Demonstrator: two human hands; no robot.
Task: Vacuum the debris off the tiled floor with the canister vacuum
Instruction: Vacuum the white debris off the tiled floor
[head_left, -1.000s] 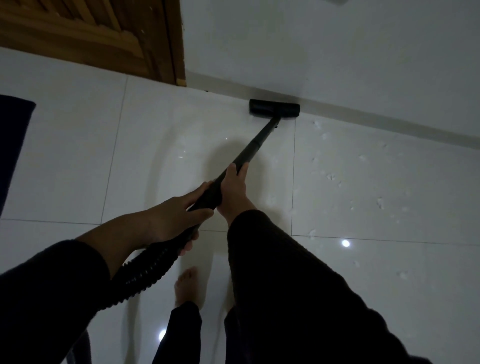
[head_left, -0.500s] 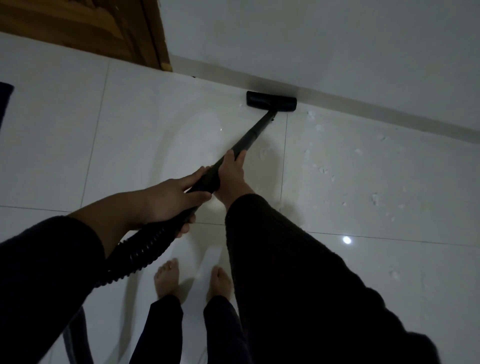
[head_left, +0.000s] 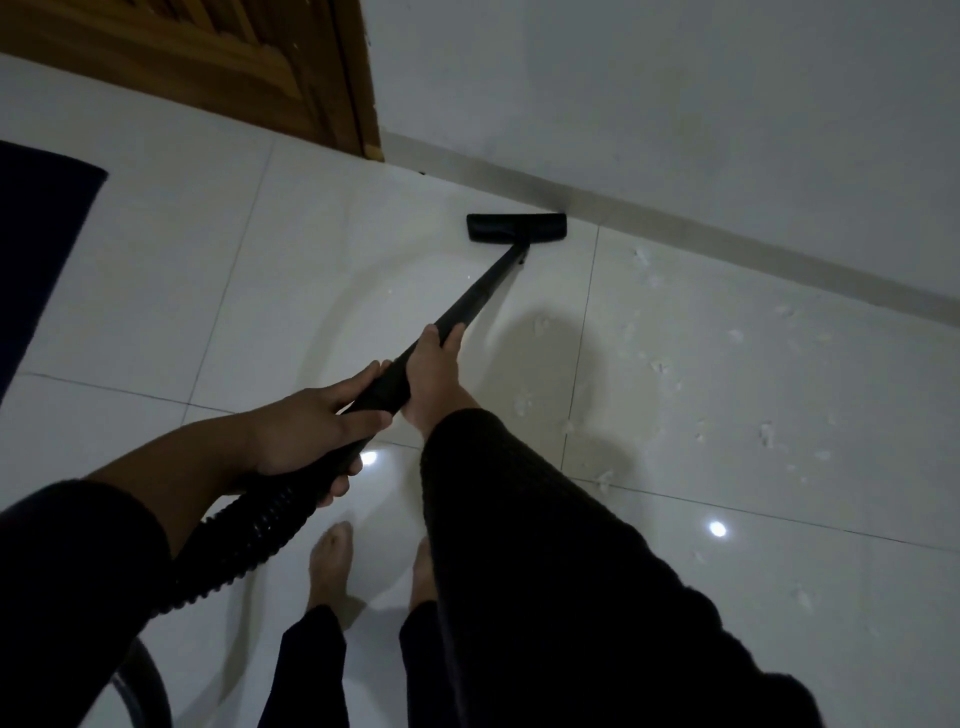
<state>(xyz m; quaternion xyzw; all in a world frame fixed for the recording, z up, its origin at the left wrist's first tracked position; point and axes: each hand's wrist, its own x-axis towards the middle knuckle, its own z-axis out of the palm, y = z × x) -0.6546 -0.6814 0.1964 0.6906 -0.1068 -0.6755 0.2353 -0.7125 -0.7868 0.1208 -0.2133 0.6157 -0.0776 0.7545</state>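
Observation:
A black vacuum wand runs from my hands to a flat black floor head resting on the white tiled floor, its right end close to the skirting. My right hand grips the wand higher up. My left hand grips it lower, where the ribbed black hose begins. Small white debris bits lie scattered over the tile to the right of the head. The canister itself is not visible.
A wooden door stands at the top left, with the white wall and skirting to its right. A dark mat lies at the left edge. My bare feet stand below the hands.
The floor head has drawn back a little from the skirting and the view has shifted, with the door and the dark mat showing more. Both hands keep their grip.

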